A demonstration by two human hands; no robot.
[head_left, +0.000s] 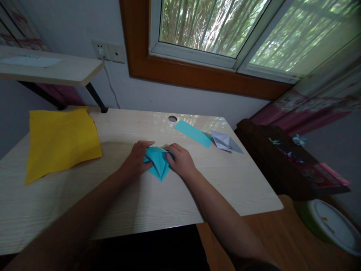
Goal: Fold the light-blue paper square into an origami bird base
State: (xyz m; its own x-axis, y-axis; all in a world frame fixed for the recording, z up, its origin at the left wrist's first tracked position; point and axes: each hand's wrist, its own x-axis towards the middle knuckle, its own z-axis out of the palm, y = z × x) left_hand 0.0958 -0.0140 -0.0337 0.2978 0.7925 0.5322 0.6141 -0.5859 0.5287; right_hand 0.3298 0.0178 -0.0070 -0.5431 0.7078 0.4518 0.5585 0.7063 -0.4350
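A partly folded sheet of turquoise paper (160,165) lies at the middle of the desk, its pointed end toward me. My left hand (138,158) grips its left edge, with the thumb on top and the fingers curled round the far side. On the opposite edge, my right hand (180,159) is closed, thumb in front and fingertips bent over the paper. Creases run down to the near point, and the upper edge stands slightly raised. Parts of both side edges are hidden by the fingers.
A turquoise paper strip (194,133) and a folded pale paper boat (225,141) lie at the back right. The yellow sheet (63,143) covers the desk's left side, below a raised shelf (76,73). Beyond the desk's right edge stand a dark cabinet (262,150) and a round lidded bin (332,222).
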